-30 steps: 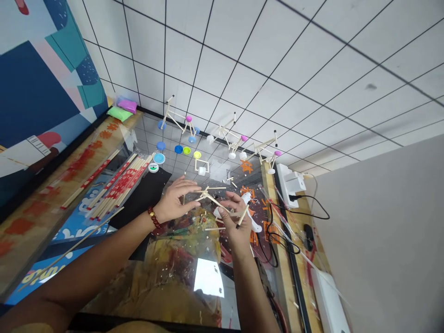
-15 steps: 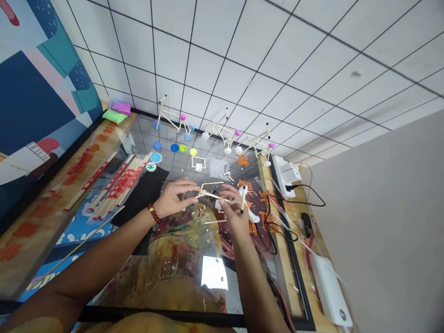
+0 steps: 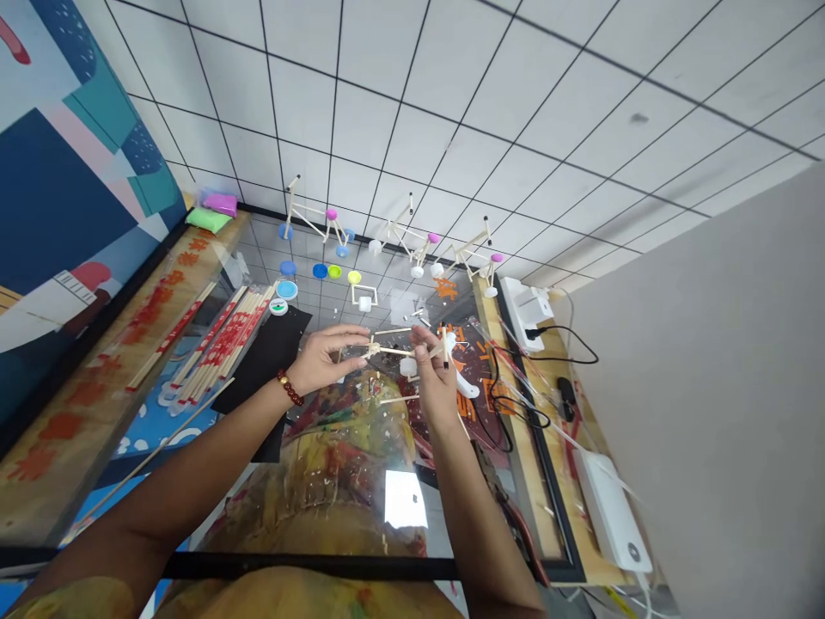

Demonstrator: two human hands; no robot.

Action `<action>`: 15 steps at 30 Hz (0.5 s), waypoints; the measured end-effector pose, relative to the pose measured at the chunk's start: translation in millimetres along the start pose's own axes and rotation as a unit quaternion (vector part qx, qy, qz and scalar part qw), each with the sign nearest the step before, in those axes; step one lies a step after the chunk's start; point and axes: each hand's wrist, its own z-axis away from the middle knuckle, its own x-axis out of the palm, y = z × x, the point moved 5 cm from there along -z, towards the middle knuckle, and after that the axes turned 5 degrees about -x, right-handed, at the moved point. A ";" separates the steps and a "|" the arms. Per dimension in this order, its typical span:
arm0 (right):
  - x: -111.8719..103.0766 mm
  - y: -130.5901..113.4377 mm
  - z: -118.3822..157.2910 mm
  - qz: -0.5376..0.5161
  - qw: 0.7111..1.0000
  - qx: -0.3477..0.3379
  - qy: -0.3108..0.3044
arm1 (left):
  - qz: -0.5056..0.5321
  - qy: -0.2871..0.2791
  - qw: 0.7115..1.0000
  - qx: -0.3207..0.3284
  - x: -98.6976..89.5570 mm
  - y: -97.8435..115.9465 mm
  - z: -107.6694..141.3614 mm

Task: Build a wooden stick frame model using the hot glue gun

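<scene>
Our left hand (image 3: 328, 361) has its grip closed lightly on the left end of a small stick frame (image 3: 403, 352), held above the glass surface (image 3: 335, 481). Our right hand (image 3: 435, 383) pinches the frame's right end between finger and thumb.

Reaching outward, our left hand (image 3: 326, 361) meets the chopstick bundle (image 3: 223, 348), our right hand (image 3: 436, 383) the black cable (image 3: 491, 411); plastic caps (image 3: 320, 271) and stick models (image 3: 398, 230) stand straight ahead.

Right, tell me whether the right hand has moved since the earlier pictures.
Yes. The right hand has shifted forward, away from the person, closing slightly on the small square stick frame.
</scene>
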 end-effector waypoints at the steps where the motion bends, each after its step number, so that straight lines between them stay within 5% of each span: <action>1: 0.0 0.3 -0.5 0.007 1.000 0.002 -0.002 | 0.003 -0.002 1.000 0.003 0.4 -0.3 -0.1; 15: -1.3 7.2 -8.6 -0.038 0.998 0.016 -0.040 | 0.011 -0.013 1.000 0.003 3.1 -2.9 0.0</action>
